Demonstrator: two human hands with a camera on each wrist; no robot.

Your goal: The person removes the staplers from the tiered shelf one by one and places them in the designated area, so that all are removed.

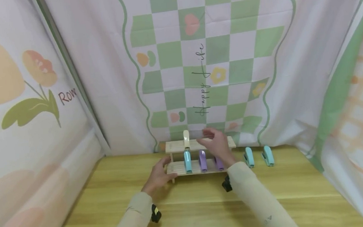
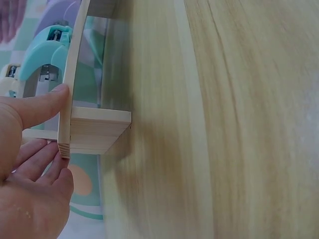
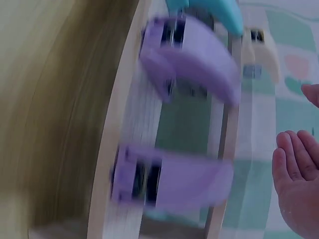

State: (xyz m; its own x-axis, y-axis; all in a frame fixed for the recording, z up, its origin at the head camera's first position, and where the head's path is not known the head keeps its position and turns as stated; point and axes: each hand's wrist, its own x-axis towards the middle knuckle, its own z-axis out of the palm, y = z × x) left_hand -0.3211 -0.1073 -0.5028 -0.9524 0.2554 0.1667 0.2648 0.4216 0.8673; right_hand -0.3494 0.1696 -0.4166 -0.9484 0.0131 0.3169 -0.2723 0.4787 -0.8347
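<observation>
A two-tier wooden shelf (image 1: 176,147) stands at the table's back. My left hand (image 1: 157,176) pinches its left end, thumb and fingers on opposite sides of the board (image 2: 75,64) in the left wrist view. A cream stapler (image 1: 186,139) sits on the upper tier. The lower tier bears a teal stapler (image 1: 187,162), a purple stapler (image 1: 203,161) and another purple stapler (image 1: 218,163), partly covered by my right arm. Over the upper tier's right half, my right hand (image 1: 218,145) is empty; its fingers (image 3: 296,154) are extended in the right wrist view.
Two teal staplers, one nearer (image 1: 249,157) and one farther right (image 1: 268,155), stand on the wooden table (image 1: 203,212) right of the shelf. A checked cloth (image 1: 195,54) hangs behind it, with patterned cloths at both sides.
</observation>
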